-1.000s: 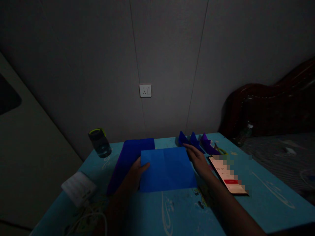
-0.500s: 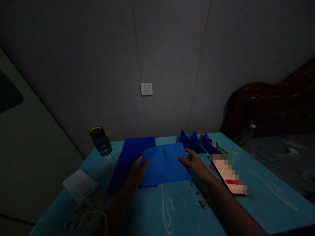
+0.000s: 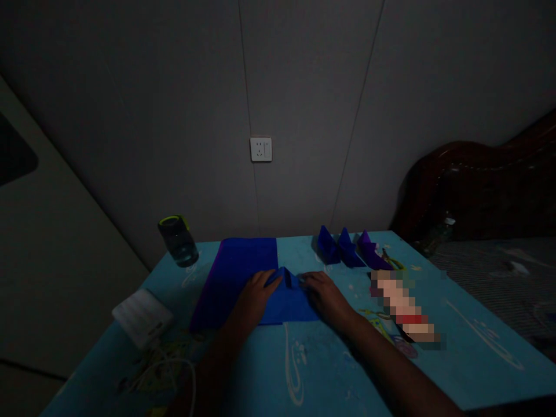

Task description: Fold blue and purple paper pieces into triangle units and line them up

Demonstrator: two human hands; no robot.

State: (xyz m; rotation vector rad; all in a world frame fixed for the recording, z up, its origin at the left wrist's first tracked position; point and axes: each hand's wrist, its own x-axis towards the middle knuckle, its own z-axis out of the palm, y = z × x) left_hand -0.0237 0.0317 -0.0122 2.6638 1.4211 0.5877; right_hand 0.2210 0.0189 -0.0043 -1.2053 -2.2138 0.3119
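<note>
A sheet of blue paper (image 3: 290, 310) lies on the table in front of me, partly over a stack of darker blue paper (image 3: 237, 275). Its far edge rises in a peaked fold with a dark gap at the middle. My left hand (image 3: 257, 295) grips the left slope of this fold, thumb and fingers closed together. On the other side, my right hand (image 3: 328, 298) has its fingers curled onto the right slope, and its fingertips are partly hidden. Behind and to the right stand a blue paper boat (image 3: 327, 248), a second blue paper boat (image 3: 348, 250) and a purple paper boat (image 3: 372, 252).
A dark bottle (image 3: 178, 242) with a yellow-green rim stands at the back left. Nearer is a white box-shaped device (image 3: 142, 318) with a cable. A blurred-out phone (image 3: 402, 307) lies on the right, below yellow-handled pliers (image 3: 394, 262). The wall closes off the table's far side.
The blue sheet, held up flat between both hands before, is now down on the table with its far edge folded into a peak. Both hands have moved inward along that edge.
</note>
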